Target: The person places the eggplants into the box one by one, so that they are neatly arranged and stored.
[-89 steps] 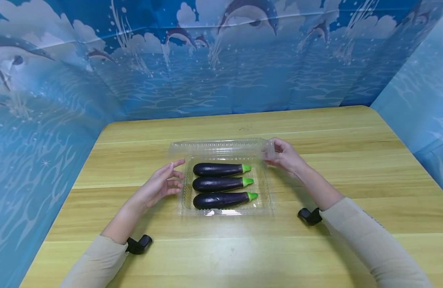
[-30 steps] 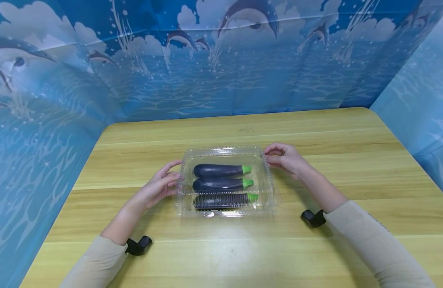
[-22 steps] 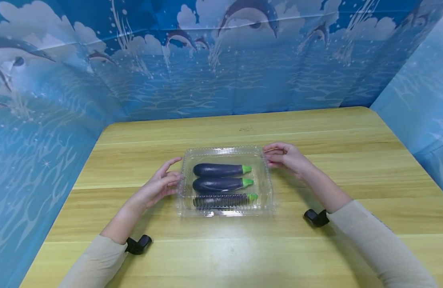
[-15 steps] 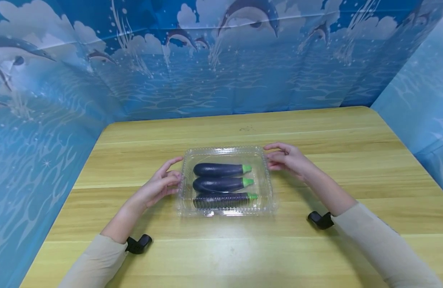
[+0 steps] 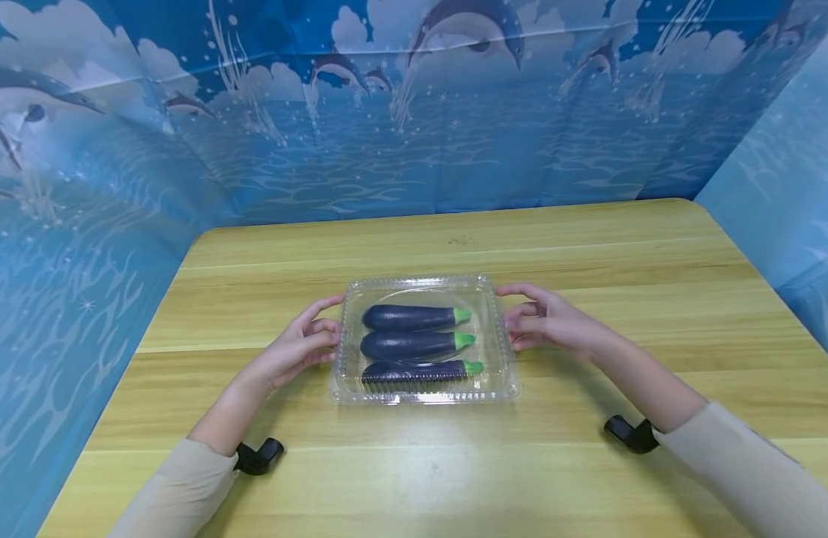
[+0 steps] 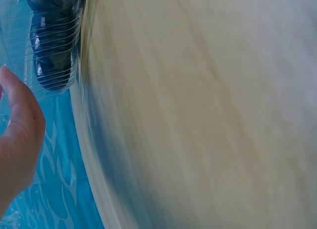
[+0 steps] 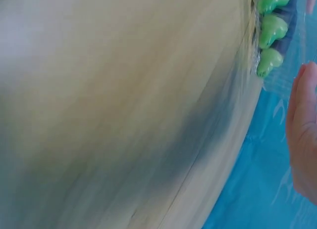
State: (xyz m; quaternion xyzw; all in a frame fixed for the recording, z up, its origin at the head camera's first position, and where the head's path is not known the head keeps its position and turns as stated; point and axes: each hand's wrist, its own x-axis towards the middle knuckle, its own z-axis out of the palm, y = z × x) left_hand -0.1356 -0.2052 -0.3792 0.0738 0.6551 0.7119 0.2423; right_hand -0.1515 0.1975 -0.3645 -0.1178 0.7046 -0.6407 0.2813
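Observation:
A clear plastic clamshell box [image 5: 492, 321] lies on the table with its lid down over three dark purple eggplants, the back one [image 5: 407, 317], the middle one [image 5: 407, 345] and the front one [image 5: 414, 371]. Their green stem ends [image 7: 271, 28] point right. My left hand [image 5: 296, 347] is at the box's left side, its loosely bent fingers right at the wall. On the opposite side my right hand [image 5: 551, 323] has its index finger extended near the back corner and the other fingers bent beside the wall. Both wrist views catch only part of each hand.
The box stands mid-way on a wooden table [image 5: 414, 463]. Blue dolphin-print cloth [image 5: 414, 149] hangs behind the table and along its sides. A black wrist device [image 5: 259, 456] sits under the left sleeve, another black device [image 5: 631, 434] under the right.
The lid has swung from standing at the back down over the eggplants and settled lower. My right hand has let go of the lid and slid forward along the right side; my left stays nearly put.

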